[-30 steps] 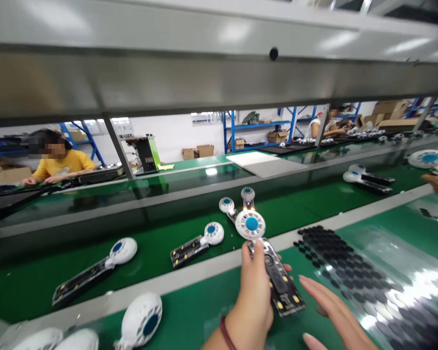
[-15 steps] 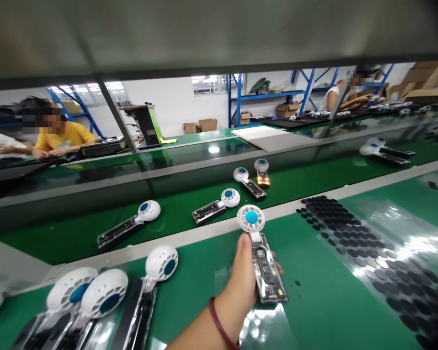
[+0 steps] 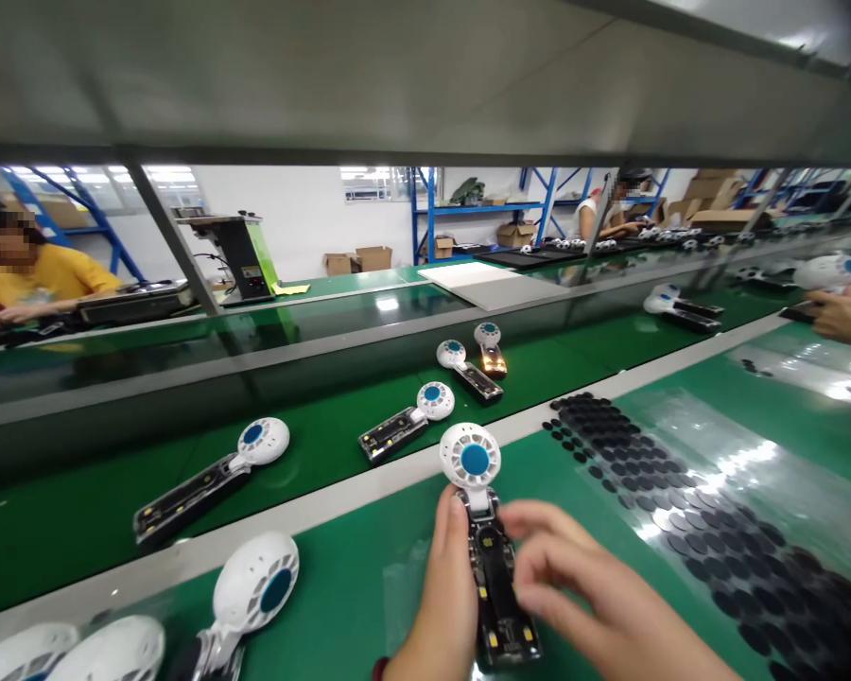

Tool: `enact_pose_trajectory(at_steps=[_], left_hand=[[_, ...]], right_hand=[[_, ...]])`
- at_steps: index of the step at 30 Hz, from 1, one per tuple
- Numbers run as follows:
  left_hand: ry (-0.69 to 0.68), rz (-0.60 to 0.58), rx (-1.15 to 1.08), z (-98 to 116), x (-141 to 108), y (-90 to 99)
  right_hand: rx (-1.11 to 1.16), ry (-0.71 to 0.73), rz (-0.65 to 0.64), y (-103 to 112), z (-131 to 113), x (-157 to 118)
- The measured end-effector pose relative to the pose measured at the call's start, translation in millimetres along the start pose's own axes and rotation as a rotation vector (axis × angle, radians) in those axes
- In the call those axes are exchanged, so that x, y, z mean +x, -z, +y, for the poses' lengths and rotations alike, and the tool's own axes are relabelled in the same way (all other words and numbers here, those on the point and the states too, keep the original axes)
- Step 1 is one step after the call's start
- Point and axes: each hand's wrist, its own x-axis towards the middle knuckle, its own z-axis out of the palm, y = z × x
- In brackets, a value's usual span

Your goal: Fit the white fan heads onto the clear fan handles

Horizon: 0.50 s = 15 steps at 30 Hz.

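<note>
Tabletop (image 3: 347, 586) lies green beneath left fingers (image 3: 456, 525) gripping 1 device (image 3: 493, 577), right fingers (image 3: 543, 520) half-open beside it, blue shelving (image 3: 488, 206) beyond.

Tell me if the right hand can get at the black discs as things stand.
Probably yes: the black discs lie on the bench to the right of the right hand, with nothing visible standing between. The left hand holds the white-headed device, likely leaving the right free to reach over.

Worktop (image 3: 344, 577) free between near-left fan (image 3: 251, 586) and left hand (image 3: 450, 586). Right hand (image 3: 574, 577) crowds held fan's (image 3: 488, 567) right side; discs (image 3: 681, 515) spread farther right. Panel (image 3: 397, 85) crosses overhead.
</note>
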Motion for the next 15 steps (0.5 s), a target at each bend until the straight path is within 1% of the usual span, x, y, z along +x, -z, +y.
enact_pose_trajectory(at_steps=[2, 3, 5, 9, 12, 15], left_hand=[[-0.039, 0.018, 0.052, -1.0, 1.1, 1.5], [-0.037, 0.027, 0.067, -2.9, 2.2, 2.5], [-0.031, 0.059, 0.099, -9.1, 5.3, 4.9], [-0.029, 0.133, 0.155, -23.2, 11.5, 9.2], [-0.014, 0.126, 0.155, -28.5, 14.2, 11.4], [-0.012, 0.124, 0.156, -29.8, 15.3, 12.5]], right_hand=[[0.088, -0.131, 0.047, 7.7, 3.4, 23.4], [0.111, -0.164, 0.042, 9.3, 3.8, 31.6], [0.098, -0.162, 0.000, 9.1, 2.5, 40.8], [0.036, -0.129, -0.029, 5.7, -1.3, 41.3], [0.020, -0.138, -0.054, 5.5, -2.8, 39.5], [0.010, -0.146, -0.054, 5.5, -4.0, 40.6]])
